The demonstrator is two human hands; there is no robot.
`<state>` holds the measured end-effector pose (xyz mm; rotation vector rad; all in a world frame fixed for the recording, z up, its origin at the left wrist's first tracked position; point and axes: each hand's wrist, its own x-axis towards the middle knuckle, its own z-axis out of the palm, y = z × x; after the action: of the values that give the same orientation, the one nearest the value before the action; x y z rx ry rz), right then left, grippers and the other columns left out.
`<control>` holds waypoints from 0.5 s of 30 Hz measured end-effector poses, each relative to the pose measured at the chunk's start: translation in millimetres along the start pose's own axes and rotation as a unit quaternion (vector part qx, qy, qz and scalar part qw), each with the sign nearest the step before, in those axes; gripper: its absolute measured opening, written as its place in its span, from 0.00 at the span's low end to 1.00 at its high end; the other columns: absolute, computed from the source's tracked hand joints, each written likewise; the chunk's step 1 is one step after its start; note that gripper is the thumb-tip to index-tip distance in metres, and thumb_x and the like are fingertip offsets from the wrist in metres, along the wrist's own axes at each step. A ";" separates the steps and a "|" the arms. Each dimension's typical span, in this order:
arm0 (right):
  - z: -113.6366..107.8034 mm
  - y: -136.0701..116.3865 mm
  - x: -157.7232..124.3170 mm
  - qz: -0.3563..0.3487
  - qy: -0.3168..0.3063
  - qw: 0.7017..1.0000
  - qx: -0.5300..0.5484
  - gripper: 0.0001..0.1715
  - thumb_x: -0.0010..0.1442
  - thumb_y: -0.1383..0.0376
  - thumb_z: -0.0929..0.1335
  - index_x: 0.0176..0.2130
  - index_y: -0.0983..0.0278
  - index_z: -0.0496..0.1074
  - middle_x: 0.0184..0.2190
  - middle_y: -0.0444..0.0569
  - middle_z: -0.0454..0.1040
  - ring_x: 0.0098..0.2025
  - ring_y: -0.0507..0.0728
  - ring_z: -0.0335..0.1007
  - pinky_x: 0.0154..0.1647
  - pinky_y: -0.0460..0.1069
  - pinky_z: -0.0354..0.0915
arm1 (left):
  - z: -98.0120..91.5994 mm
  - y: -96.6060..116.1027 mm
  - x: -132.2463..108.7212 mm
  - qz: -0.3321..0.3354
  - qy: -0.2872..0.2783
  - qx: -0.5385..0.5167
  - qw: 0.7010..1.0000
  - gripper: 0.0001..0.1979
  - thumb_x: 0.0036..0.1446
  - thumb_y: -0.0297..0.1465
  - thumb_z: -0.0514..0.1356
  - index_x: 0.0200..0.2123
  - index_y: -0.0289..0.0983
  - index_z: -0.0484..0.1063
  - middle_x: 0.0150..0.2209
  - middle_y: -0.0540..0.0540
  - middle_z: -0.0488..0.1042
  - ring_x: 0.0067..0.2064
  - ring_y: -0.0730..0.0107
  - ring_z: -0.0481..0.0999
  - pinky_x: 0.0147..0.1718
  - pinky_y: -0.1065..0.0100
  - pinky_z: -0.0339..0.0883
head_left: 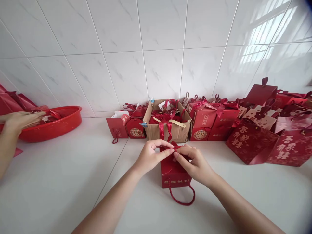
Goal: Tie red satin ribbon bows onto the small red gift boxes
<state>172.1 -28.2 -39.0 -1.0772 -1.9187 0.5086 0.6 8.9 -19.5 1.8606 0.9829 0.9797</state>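
A small red gift box [170, 169] with gold lettering on its front face stands on the white surface before me. Its twisted red rope handle [182, 204] droops forward onto the surface. Above the box top, my left hand [153, 152] pinches a red ribbon [174, 147] between thumb and fingertips. From the other side, my right hand [193, 160] has its fingers closed on the same ribbon, fingertips nearly touching the left ones. The fingers hide much of the ribbon and part of the box top.
Behind the box stands a cardboard box [152, 130] of red ribbons. Red gift boxes [202, 117] are stacked right of it, and red bags [252, 141] stand farther right. At left, another person's hand [23, 120] reaches over a red basin [53, 128]. A tiled wall [163, 26] rises behind.
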 end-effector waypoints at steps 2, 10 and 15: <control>1.2 0.6 -0.5 0.025 0.015 1.000 0.010 0.17 0.62 0.59 0.63 0.29 0.63 0.74 0.21 0.46 0.70 0.25 0.52 0.60 0.27 0.48 0.59 | 1.8 -0.2 -1.6 0.013 0.017 0.003 1.000 0.08 0.52 0.37 0.63 0.31 0.38 0.77 0.34 0.47 0.79 0.40 0.65 0.76 0.42 0.66 0.68; 1.9 2.8 -1.3 0.109 0.015 0.978 0.178 0.13 0.61 0.57 0.66 0.35 0.63 0.73 0.29 0.48 0.77 0.32 0.54 0.73 0.31 0.46 0.66 | 3.2 -2.1 -6.2 0.038 0.047 -0.006 0.998 0.06 0.52 0.35 0.63 0.32 0.38 0.77 0.34 0.47 0.79 0.38 0.66 0.77 0.41 0.67 0.69; 2.5 4.5 -4.3 0.120 0.017 0.971 0.208 0.10 0.62 0.59 0.64 0.37 0.63 0.69 0.30 0.49 0.77 0.33 0.54 0.73 0.31 0.46 0.66 | 4.2 -4.3 -6.4 0.033 0.044 -0.020 0.998 0.08 0.53 0.35 0.63 0.35 0.37 0.76 0.36 0.45 0.78 0.41 0.65 0.76 0.42 0.67 0.70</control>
<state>173.4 -29.2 -45.6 -1.0309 -1.5635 0.9737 0.6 3.8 -26.6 1.8407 0.9523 1.1198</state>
